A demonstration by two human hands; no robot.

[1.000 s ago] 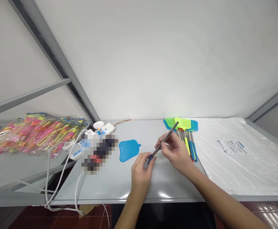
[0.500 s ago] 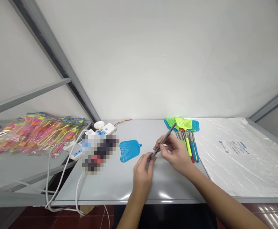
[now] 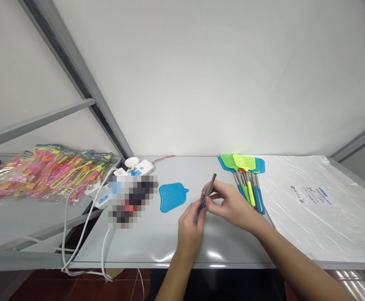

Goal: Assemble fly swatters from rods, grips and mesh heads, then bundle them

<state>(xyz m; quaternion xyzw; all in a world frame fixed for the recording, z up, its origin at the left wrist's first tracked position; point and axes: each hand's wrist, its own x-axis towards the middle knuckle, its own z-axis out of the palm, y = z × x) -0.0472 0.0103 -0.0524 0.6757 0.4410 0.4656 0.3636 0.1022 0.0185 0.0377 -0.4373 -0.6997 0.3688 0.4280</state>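
Observation:
In front of me my left hand [image 3: 191, 223] is closed, its thumb and fingers pinching the lower end of a slim dark metal piece [image 3: 210, 188]. A small blue part [image 3: 202, 205] shows between the fingertips; the rest is hidden by them. My right hand [image 3: 228, 205] grips the same metal piece higher up, thumb against it, and its upper end points up and away. Whether it is a rod or a tool, I cannot tell. Left of my hands a blue fly swatter head [image 3: 172, 197] lies flat, without a handle.
Several fly swatters with green and blue heads [image 3: 243, 162] and coloured grips [image 3: 251, 192] are stacked at right. Beyond lies a white plastic package [image 3: 314, 221] with a label. Power strips [image 3: 143, 168], white cables [image 3: 82, 234] and a blurred-out object [image 3: 134, 202] are left; bagged colourful items [image 3: 59, 171] farther left.
The metal piece shows shorter and stands steeper between my hands. My right hand has come slightly closer to my left. The swatter head and the stack stay put; the view has shifted a little.

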